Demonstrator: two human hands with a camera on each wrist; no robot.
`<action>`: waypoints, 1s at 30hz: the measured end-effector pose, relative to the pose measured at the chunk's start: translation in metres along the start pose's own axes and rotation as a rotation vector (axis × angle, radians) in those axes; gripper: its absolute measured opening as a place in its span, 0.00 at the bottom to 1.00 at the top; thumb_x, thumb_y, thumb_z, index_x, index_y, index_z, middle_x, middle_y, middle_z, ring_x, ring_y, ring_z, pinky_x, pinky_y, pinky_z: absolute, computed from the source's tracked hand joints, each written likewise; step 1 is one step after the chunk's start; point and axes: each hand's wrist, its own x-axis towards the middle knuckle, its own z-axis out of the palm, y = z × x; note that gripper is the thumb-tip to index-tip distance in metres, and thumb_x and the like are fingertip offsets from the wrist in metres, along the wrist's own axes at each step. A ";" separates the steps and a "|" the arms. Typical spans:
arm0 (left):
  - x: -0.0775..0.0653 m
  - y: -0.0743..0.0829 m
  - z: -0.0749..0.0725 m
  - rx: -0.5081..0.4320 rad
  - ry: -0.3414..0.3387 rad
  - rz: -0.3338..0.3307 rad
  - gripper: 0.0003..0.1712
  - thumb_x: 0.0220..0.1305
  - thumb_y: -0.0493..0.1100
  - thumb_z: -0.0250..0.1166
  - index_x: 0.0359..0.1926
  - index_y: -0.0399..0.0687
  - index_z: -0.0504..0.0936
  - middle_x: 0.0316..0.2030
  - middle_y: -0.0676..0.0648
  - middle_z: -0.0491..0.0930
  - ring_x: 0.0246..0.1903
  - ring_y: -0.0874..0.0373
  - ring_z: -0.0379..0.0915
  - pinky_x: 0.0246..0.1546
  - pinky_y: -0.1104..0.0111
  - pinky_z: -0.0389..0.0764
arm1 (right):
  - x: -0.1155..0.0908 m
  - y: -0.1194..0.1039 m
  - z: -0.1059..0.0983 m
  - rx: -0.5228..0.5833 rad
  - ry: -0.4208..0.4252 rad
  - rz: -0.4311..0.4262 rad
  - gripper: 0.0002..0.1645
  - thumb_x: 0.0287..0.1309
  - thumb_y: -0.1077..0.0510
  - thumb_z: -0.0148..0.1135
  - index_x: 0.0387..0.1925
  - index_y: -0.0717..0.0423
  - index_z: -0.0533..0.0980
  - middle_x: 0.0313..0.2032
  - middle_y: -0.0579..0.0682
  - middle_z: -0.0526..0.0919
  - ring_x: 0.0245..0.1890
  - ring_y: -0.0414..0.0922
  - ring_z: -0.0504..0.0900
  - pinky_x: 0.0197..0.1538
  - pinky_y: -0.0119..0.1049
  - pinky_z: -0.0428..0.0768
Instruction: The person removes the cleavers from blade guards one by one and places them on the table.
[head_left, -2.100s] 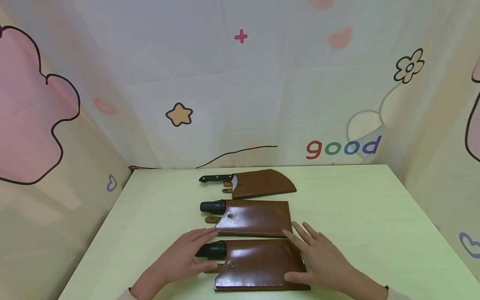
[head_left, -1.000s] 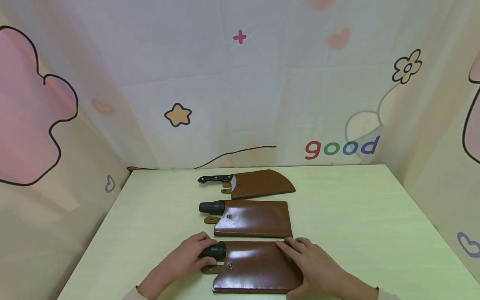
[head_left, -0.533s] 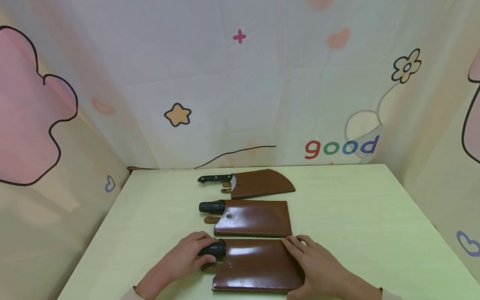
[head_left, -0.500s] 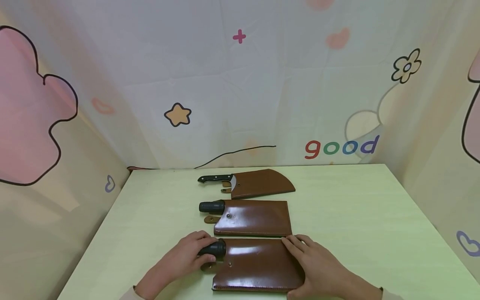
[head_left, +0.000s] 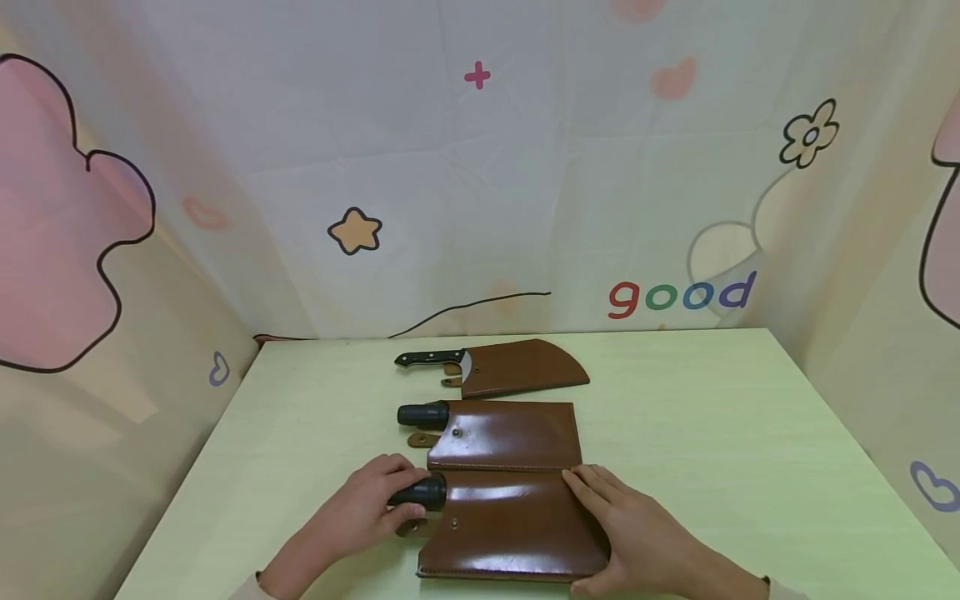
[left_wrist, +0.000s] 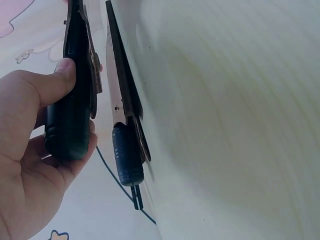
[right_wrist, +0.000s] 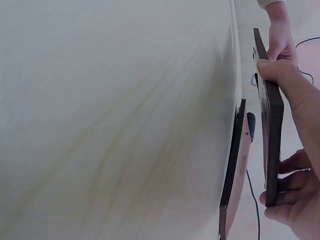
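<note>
The nearest cleaver sits in a glossy brown leather sheath (head_left: 517, 529), its black handle (head_left: 423, 492) pointing left. My left hand (head_left: 367, 504) grips that handle, thumb on one side and fingers behind it, as the left wrist view shows. At the sheath's right end my right hand (head_left: 633, 533) holds the edges between thumb and fingers. Both wrist views show this sheathed cleaver raised off the table, with a gap beneath. A strap (head_left: 414, 527) sticks out below the handle. In the head view the sheath's far edge overlaps the near edge of the middle sheathed cleaver (head_left: 517, 437).
Farther back lies a third cleaver in a rounded brown sheath (head_left: 525, 367), its riveted black handle (head_left: 431, 357) to the left. All stand in a column on the pale green table (head_left: 690, 417). A printed curtain (head_left: 525, 167) closes off the back and sides.
Both hands came down from hovering and took hold of the nearest sheathed cleaver, left at the handle, right at the sheath end. It has since risen and shifted slightly away and left.
</note>
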 end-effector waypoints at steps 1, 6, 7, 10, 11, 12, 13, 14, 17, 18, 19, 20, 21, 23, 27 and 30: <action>0.000 0.000 0.000 -0.003 0.008 0.005 0.22 0.67 0.53 0.69 0.58 0.50 0.85 0.47 0.54 0.78 0.43 0.62 0.72 0.44 0.64 0.78 | 0.000 0.000 0.000 0.000 0.002 -0.001 0.72 0.41 0.18 0.70 0.75 0.61 0.62 0.72 0.60 0.69 0.72 0.59 0.68 0.60 0.54 0.78; -0.002 0.001 0.000 -0.020 0.028 0.004 0.21 0.65 0.49 0.72 0.57 0.48 0.85 0.45 0.54 0.79 0.43 0.62 0.73 0.43 0.65 0.79 | 0.000 -0.001 -0.001 -0.008 0.008 -0.005 0.72 0.41 0.18 0.69 0.75 0.60 0.63 0.71 0.59 0.69 0.71 0.59 0.69 0.59 0.54 0.79; -0.002 0.001 0.000 -0.023 0.031 -0.001 0.21 0.65 0.49 0.72 0.57 0.48 0.86 0.45 0.54 0.80 0.42 0.62 0.73 0.43 0.65 0.79 | 0.000 -0.001 -0.001 -0.010 0.010 -0.007 0.71 0.41 0.17 0.69 0.75 0.60 0.63 0.71 0.59 0.69 0.70 0.59 0.70 0.59 0.54 0.79; -0.002 0.001 0.001 -0.032 0.037 -0.022 0.21 0.64 0.49 0.73 0.56 0.47 0.86 0.45 0.53 0.81 0.42 0.61 0.74 0.43 0.64 0.79 | 0.001 -0.001 -0.001 -0.013 0.012 -0.009 0.71 0.42 0.17 0.68 0.75 0.60 0.63 0.71 0.59 0.70 0.70 0.59 0.70 0.58 0.54 0.79; -0.002 0.001 0.001 -0.036 0.043 -0.027 0.21 0.64 0.48 0.73 0.56 0.46 0.86 0.46 0.52 0.81 0.43 0.60 0.74 0.43 0.64 0.79 | 0.000 -0.001 -0.001 -0.015 0.016 -0.009 0.72 0.41 0.17 0.68 0.75 0.60 0.63 0.71 0.59 0.70 0.70 0.60 0.70 0.59 0.54 0.79; -0.002 0.001 0.001 -0.037 0.047 -0.034 0.21 0.64 0.49 0.73 0.56 0.46 0.86 0.46 0.52 0.82 0.43 0.60 0.74 0.43 0.64 0.79 | 0.000 0.000 -0.002 -0.017 0.020 -0.008 0.72 0.41 0.17 0.69 0.75 0.60 0.63 0.71 0.59 0.70 0.70 0.60 0.70 0.59 0.55 0.79; -0.002 0.000 0.001 -0.037 0.050 -0.041 0.21 0.65 0.49 0.72 0.55 0.46 0.86 0.46 0.52 0.82 0.43 0.60 0.74 0.43 0.63 0.79 | 0.000 0.000 -0.002 -0.021 0.025 -0.007 0.72 0.40 0.18 0.70 0.75 0.61 0.63 0.71 0.59 0.70 0.69 0.60 0.71 0.59 0.54 0.79; -0.003 0.000 0.000 -0.037 0.056 -0.047 0.20 0.65 0.48 0.72 0.55 0.46 0.86 0.46 0.52 0.82 0.43 0.59 0.75 0.43 0.63 0.79 | 0.000 0.000 -0.002 -0.024 0.032 -0.005 0.72 0.40 0.18 0.70 0.74 0.61 0.64 0.71 0.59 0.70 0.69 0.60 0.71 0.58 0.54 0.80; -0.004 0.000 -0.001 -0.029 0.070 -0.059 0.20 0.65 0.48 0.72 0.55 0.45 0.86 0.47 0.51 0.83 0.44 0.58 0.75 0.43 0.62 0.79 | -0.001 0.001 -0.004 -0.031 0.052 -0.006 0.72 0.38 0.19 0.72 0.74 0.61 0.65 0.70 0.60 0.71 0.69 0.61 0.72 0.58 0.54 0.80; -0.004 0.000 -0.001 -0.024 0.074 -0.061 0.20 0.64 0.47 0.72 0.55 0.45 0.86 0.47 0.51 0.84 0.44 0.58 0.76 0.44 0.62 0.79 | -0.001 0.001 -0.004 -0.033 0.057 -0.007 0.72 0.38 0.19 0.73 0.74 0.61 0.65 0.70 0.60 0.71 0.68 0.60 0.72 0.58 0.54 0.80; -0.005 0.000 -0.001 -0.021 0.078 -0.061 0.20 0.64 0.47 0.73 0.54 0.45 0.86 0.47 0.50 0.84 0.44 0.58 0.76 0.44 0.61 0.79 | -0.001 0.002 -0.005 -0.035 0.061 -0.008 0.72 0.37 0.19 0.73 0.73 0.61 0.65 0.70 0.59 0.71 0.68 0.60 0.72 0.58 0.54 0.80; -0.005 0.000 -0.001 -0.021 0.081 -0.061 0.20 0.64 0.46 0.73 0.54 0.45 0.86 0.47 0.50 0.85 0.44 0.57 0.77 0.45 0.61 0.80 | -0.001 0.002 -0.005 -0.035 0.063 -0.010 0.72 0.37 0.19 0.73 0.73 0.61 0.65 0.70 0.59 0.71 0.68 0.60 0.72 0.58 0.53 0.80; -0.005 0.000 -0.001 -0.018 0.085 -0.058 0.20 0.64 0.46 0.73 0.54 0.45 0.86 0.47 0.50 0.85 0.45 0.57 0.78 0.45 0.60 0.80 | -0.001 0.003 -0.005 -0.035 0.066 -0.011 0.72 0.37 0.19 0.72 0.73 0.61 0.65 0.70 0.59 0.71 0.68 0.60 0.72 0.58 0.53 0.80; -0.005 0.001 0.000 -0.018 0.092 -0.052 0.20 0.63 0.45 0.73 0.54 0.45 0.86 0.47 0.49 0.86 0.45 0.56 0.79 0.46 0.59 0.81 | -0.001 0.004 -0.005 -0.036 0.067 -0.011 0.72 0.37 0.18 0.72 0.73 0.61 0.65 0.70 0.58 0.72 0.68 0.59 0.72 0.58 0.53 0.80; -0.006 0.000 0.000 -0.024 0.102 -0.037 0.19 0.63 0.45 0.74 0.54 0.44 0.86 0.48 0.49 0.87 0.46 0.56 0.81 0.47 0.58 0.81 | -0.002 0.006 -0.005 -0.038 0.064 -0.014 0.72 0.37 0.18 0.72 0.74 0.60 0.66 0.69 0.58 0.72 0.68 0.58 0.72 0.57 0.53 0.81; -0.008 -0.002 0.001 -0.026 0.108 -0.045 0.20 0.62 0.44 0.74 0.54 0.44 0.86 0.48 0.49 0.87 0.46 0.56 0.81 0.47 0.58 0.82 | -0.003 0.007 -0.006 -0.037 0.063 -0.012 0.72 0.37 0.17 0.72 0.73 0.60 0.66 0.69 0.59 0.72 0.68 0.59 0.73 0.56 0.53 0.81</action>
